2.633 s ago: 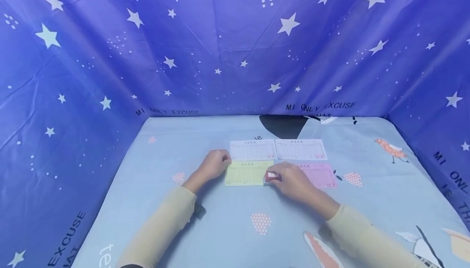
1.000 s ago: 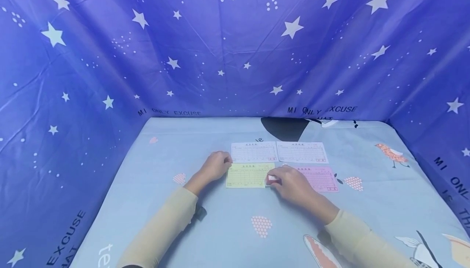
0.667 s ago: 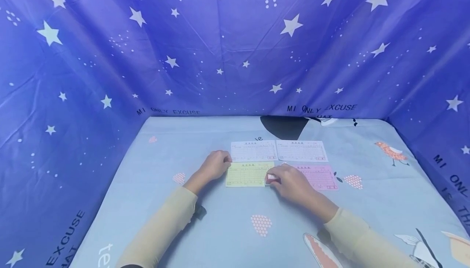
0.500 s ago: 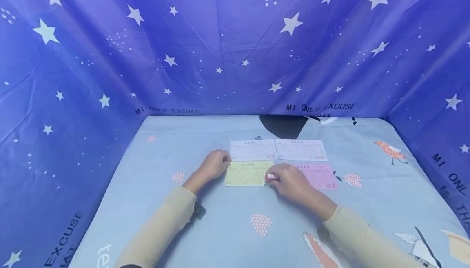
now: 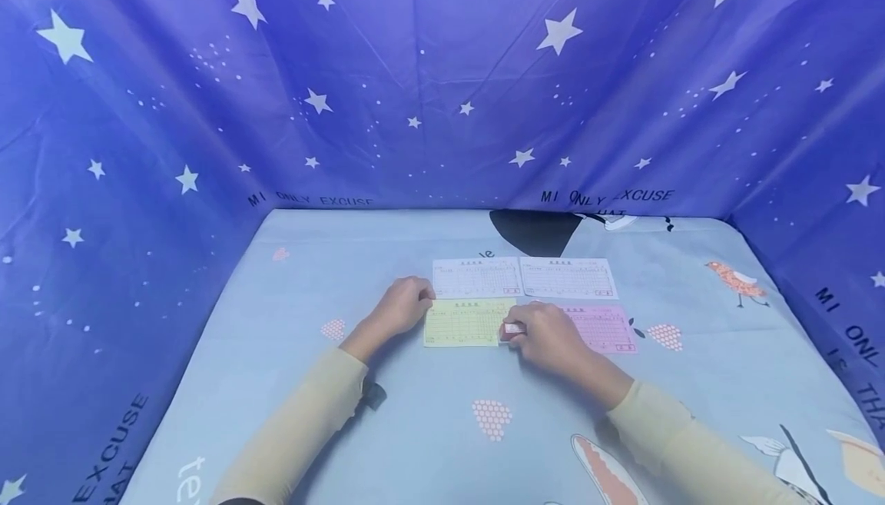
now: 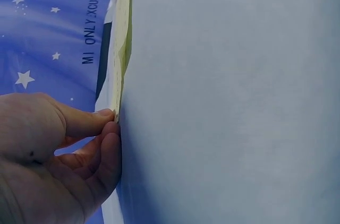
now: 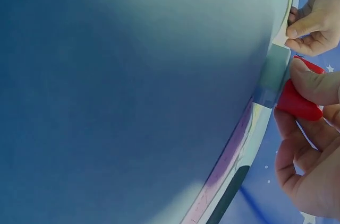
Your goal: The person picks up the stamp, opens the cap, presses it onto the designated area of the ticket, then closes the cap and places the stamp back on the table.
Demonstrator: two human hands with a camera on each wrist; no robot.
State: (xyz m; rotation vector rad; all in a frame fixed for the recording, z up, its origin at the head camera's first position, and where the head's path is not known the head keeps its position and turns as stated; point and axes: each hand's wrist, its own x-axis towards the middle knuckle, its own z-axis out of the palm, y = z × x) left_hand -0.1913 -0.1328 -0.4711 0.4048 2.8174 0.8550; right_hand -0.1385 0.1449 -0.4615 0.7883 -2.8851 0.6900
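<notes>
My left hand (image 5: pixel 403 305) pinches the upper left corner of a yellow form slip (image 5: pixel 459 326) between thumb and fingers. In the left wrist view, the paper edge (image 6: pixel 124 49) runs up from the fingertips and bows slightly. My right hand (image 5: pixel 553 342) grips a stamp by its red handle (image 7: pixel 298 102), the thumb lying on the red. The stamp's clear base (image 7: pixel 275 70) stands at the yellow slip's lower right corner, which it hides. Behind the right hand lies a pink slip (image 5: pixel 608 328), its left part covered.
Two white slips (image 5: pixel 475 280) lie side by side behind the coloured ones, with red marks in their lower right corners. A similar red mark shows on the pink slip. A light blue patterned cloth (image 5: pixel 415 428) covers the table. Blue starry curtains (image 5: pixel 373 67) surround it.
The head view has shifted slightly. Both hands stay in place, the left at the yellow slip's corner and the right holding the stamp on its lower right corner.
</notes>
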